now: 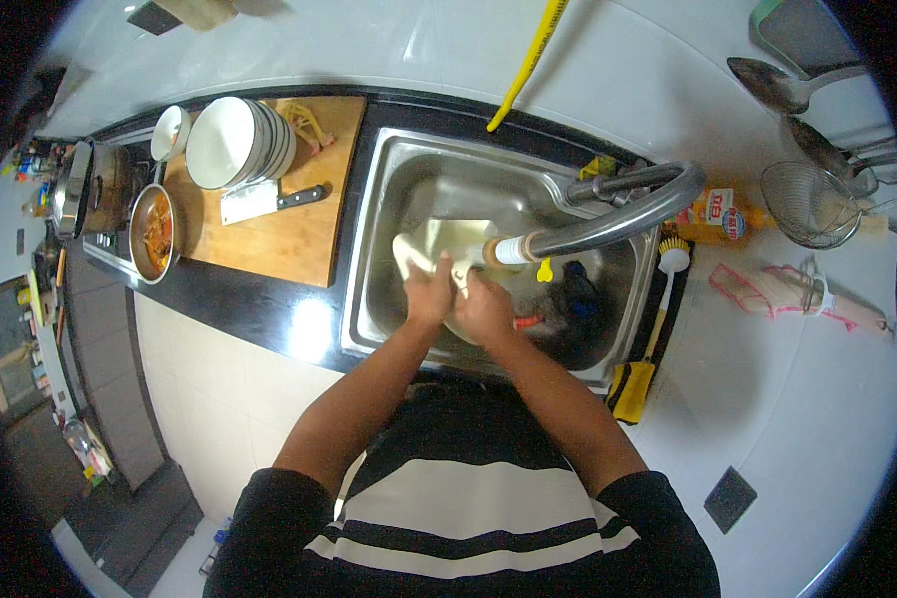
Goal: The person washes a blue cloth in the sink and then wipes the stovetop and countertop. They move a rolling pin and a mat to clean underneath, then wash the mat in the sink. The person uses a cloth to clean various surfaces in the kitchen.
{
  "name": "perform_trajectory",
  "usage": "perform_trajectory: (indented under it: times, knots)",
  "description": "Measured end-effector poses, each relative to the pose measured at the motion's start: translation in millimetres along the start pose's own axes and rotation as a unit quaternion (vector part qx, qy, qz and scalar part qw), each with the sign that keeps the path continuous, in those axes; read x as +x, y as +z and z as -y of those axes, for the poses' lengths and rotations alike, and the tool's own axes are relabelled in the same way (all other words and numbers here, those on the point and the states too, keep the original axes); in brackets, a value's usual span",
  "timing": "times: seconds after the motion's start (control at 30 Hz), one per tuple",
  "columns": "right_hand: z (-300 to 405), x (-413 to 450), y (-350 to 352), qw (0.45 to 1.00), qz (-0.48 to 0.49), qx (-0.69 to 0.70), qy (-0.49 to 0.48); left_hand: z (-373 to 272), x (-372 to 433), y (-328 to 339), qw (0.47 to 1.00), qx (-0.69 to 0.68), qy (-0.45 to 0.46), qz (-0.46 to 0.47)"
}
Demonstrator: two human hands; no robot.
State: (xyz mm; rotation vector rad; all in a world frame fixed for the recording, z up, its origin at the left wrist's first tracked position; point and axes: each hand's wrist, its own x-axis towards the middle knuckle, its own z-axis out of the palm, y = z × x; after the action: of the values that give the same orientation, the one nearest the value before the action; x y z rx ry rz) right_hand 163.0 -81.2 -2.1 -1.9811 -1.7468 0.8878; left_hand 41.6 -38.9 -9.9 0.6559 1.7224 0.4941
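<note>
Over the stainless steel sink (400, 179), both my hands grip a pale, whitish item (410, 253) below the faucet's outlet. Whether it is a cloth or food, I cannot tell. My left hand (427, 293) holds its left side, thumb pointing up. Close beside it, my right hand (486, 306) has its fingers curled on the right part. The grey faucet hose (605, 235) reaches in from the right, its white end (510, 251) just above my right hand. Behind the hands lies a pale squarish thing (460, 230), partly hidden. A dark object (575, 288) sits at the sink's right.
Left of the sink, a wooden cutting board (269, 239) bears stacked bowls (224, 142), a cleaver (250, 203) and some scraps (308, 127). A pan of food (157, 235) stands beside it. A dish brush (671, 261) and a yellow bottle (725, 217) are to the right.
</note>
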Motion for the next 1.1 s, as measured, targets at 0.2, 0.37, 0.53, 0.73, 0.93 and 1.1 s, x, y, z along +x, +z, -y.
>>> perform_trajectory:
  times: [0.2, 0.37, 0.53, 0.73, 0.93, 1.1]
  knots:
    - [25.7, 2.2, -31.2, 0.985, -0.06, 0.073, -0.144, -5.9, 27.6, -4.2, 0.849, -0.303, -0.153, 0.405]
    - [5.6, 16.6, -20.9, 0.987, -0.078, 0.141, -0.018, 30.0, 29.7, 0.0, 0.941, 0.193, 0.097, 0.26]
    - [1.3, 30.0, -5.7, 0.948, -0.113, 0.286, 0.081, 1.8, -3.1, 13.4, 0.945, 0.2, 0.08, 0.247]
    - [12.0, 27.0, -43.9, 0.96, 0.073, 0.188, 0.193, 18.6, -8.1, 37.9, 0.932, -0.245, -0.125, 0.235]
    - [-7.9, 9.0, -55.7, 0.995, 0.07, 0.025, 0.071, -20.2, -11.3, 27.4, 0.937, -0.197, -0.179, 0.225]
    - [10.5, -8.8, -76.2, 0.972, 0.165, -0.107, -0.125, -5.5, 24.3, 30.1, 0.937, -0.19, -0.168, 0.241]
